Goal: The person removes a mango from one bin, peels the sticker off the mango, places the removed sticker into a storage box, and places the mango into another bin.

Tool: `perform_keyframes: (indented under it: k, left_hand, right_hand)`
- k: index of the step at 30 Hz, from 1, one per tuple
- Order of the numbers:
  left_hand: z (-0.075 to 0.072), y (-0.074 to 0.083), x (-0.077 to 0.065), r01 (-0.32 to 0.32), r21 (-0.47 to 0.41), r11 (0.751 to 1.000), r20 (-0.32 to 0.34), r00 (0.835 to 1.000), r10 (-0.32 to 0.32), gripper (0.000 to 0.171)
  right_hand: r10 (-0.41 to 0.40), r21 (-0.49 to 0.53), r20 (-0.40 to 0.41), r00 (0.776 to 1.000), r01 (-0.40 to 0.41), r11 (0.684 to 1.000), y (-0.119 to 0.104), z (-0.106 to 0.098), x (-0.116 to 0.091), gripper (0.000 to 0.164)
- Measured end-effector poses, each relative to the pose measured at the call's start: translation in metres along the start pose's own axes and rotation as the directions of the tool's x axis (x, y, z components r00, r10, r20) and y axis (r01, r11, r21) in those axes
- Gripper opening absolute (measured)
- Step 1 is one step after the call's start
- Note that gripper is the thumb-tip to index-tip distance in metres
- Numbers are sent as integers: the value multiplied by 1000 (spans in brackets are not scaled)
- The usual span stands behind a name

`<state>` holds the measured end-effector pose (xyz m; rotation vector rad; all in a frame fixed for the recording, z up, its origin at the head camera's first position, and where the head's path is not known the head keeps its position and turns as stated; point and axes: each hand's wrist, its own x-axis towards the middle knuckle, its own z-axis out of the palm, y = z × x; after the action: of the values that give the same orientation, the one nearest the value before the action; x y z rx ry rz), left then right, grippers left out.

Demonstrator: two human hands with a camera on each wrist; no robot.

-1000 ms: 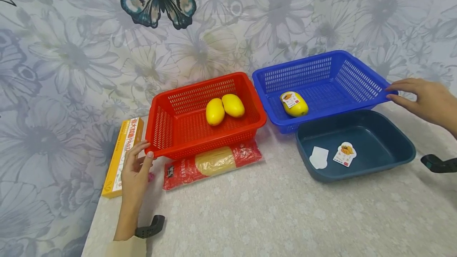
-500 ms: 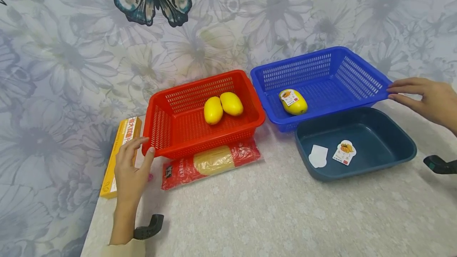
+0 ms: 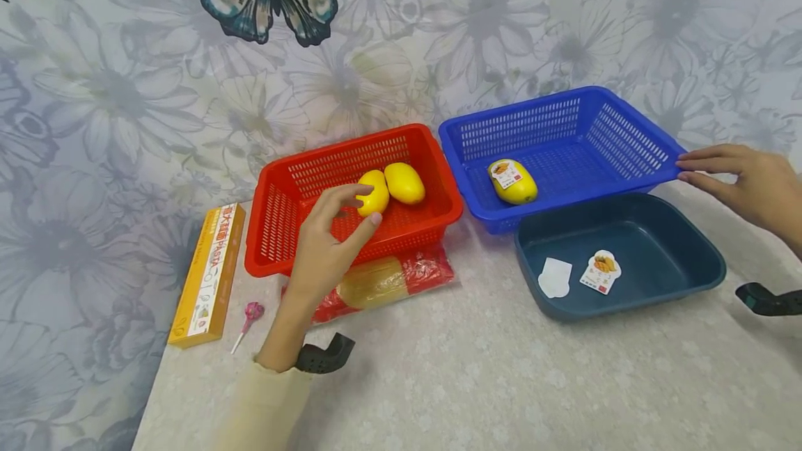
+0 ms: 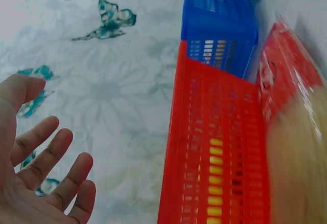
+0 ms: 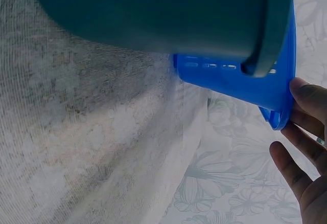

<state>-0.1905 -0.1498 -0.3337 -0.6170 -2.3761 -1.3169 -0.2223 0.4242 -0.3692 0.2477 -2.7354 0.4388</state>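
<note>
My left hand (image 3: pixel 328 246) is held over the front of the red basket (image 3: pixel 351 244), fingers spread and nothing between them. Beyond its fingertips, inside that basket, lie two yellow mangoes (image 3: pixel 404 183), the nearer one partly covered by the fingers. In the left wrist view the hand hangs apart from the basket's red wall (image 4: pixel 219 142). At the far right my right hand (image 3: pixel 752 176) pinches the corner rim of the blue basket (image 3: pixel 532 108); the right wrist view has thumb and fingers on either side of that rim. A third mango (image 3: pixel 514 183) with a label sits in the blue basket.
A dark teal basin (image 3: pixel 664 249) holding two paper labels (image 3: pixel 601 271) stands before the blue basket. A red noodle packet (image 3: pixel 376 280) lies in front of the red basket. A yellow pasta box (image 3: pixel 207 277) and a pink lollipop (image 3: pixel 253 312) lie left. A patterned wall rises behind.
My left hand has let go of the red basket's left front corner and moved right, over the basket toward the mangoes. The right hand stays at the blue basket's corner.
</note>
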Motion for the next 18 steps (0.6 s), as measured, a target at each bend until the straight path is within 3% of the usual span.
perform_keyframes:
  k: [9,18]
  left_hand:
    - [39,8,42,42,-57,997,130,991,-35,48]
    - [76,23,88,35,-53,998,232,972,-22,64]
  right_hand:
    - [-20,-42,44,999,22,999,-3,1,4,29]
    - [40,-7,56,998,-39,999,-2,-1,-2,33]
